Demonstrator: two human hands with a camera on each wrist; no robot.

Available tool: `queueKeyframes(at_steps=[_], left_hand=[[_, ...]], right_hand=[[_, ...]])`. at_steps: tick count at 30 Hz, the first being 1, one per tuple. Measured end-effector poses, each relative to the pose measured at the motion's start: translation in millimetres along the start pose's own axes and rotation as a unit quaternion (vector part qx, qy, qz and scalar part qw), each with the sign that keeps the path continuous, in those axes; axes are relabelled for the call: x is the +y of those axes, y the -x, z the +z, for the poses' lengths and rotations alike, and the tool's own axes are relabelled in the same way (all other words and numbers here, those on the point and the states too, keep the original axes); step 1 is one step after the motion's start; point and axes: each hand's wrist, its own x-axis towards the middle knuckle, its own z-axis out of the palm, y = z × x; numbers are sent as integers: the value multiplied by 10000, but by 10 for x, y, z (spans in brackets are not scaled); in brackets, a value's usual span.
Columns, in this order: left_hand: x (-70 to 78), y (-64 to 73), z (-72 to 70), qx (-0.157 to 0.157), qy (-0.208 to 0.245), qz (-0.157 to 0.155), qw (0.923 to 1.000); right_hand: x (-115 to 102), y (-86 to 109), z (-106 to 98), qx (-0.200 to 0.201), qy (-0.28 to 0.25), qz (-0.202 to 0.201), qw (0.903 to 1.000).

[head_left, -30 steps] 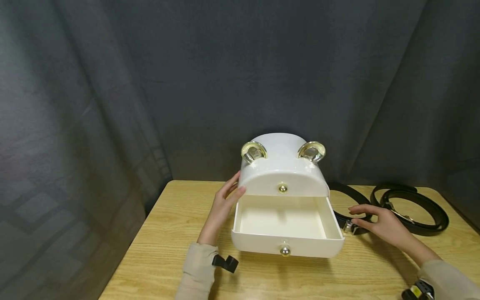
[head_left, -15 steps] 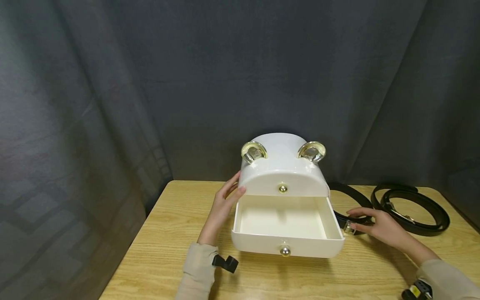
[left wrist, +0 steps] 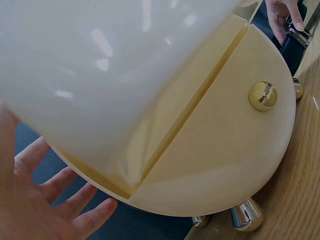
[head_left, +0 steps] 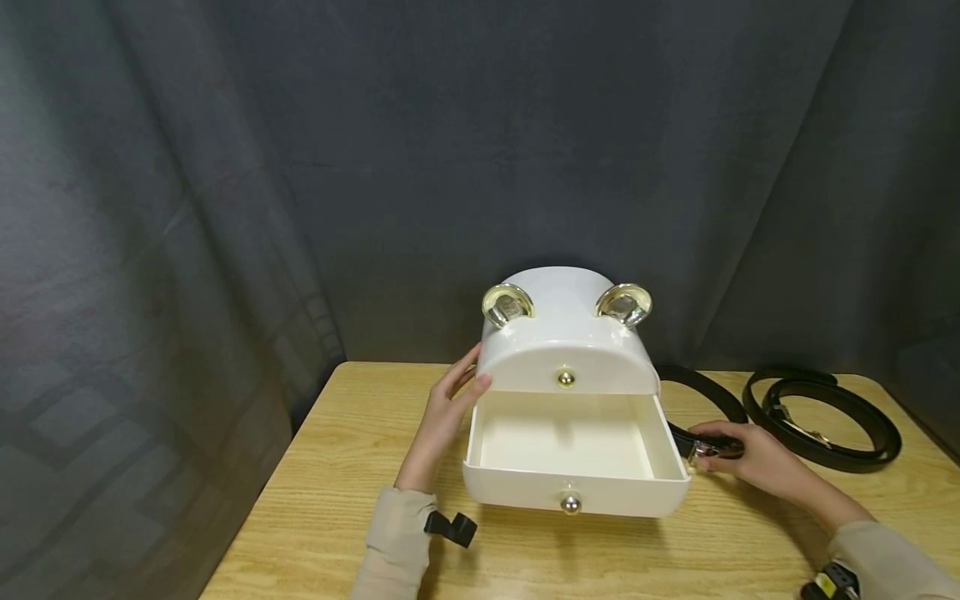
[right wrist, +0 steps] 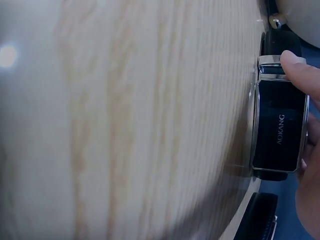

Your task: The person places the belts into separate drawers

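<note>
A white storage box [head_left: 558, 321] with two gold ears stands on the table, its lower drawer [head_left: 573, 493] pulled out and bare inside. My left hand [head_left: 442, 408] rests against the box's left side; in the left wrist view its fingers [left wrist: 80, 200] lie spread along the edge. To the right of the drawer, my right hand [head_left: 757, 454] pinches a coiled black belt [head_left: 705, 386] at its buckle. Seen from the right wrist, the belt buckle [right wrist: 280, 125] is dark with a silver frame and the letters AOKANG, and the thumb [right wrist: 300, 72] presses its end.
Another coiled black belt [head_left: 862, 417] with a metal buckle lies at the far right of the wooden table [head_left: 360, 442]. Dark curtains [head_left: 525, 150] hang behind. The open drawer's right wall stands close beside the pinched belt.
My right hand has closed its fingers and thumb on the near belt's buckle, which has tipped up slightly. My left hand and the box have hardly moved.
</note>
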Motion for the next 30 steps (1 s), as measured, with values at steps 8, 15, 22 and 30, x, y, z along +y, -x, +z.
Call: queueKeyframes(at_steps=[8, 15, 22, 30], left_hand=[[1, 10, -17, 7, -5, -3, 10000], [-7, 10, -17, -17, 21, 4, 10000], [-22, -7, -10, -36, 61, 6, 10000], [-28, -4, -10, -44, 56, -7, 10000]], right_hand=[[9, 3, 64, -21, 13, -151, 9999], [12, -10, 59, 33, 111, 37, 9999], [21, -45, 53, 52, 322, 59, 9995], [-26, -64, 32, 88, 465, 76, 9988]])
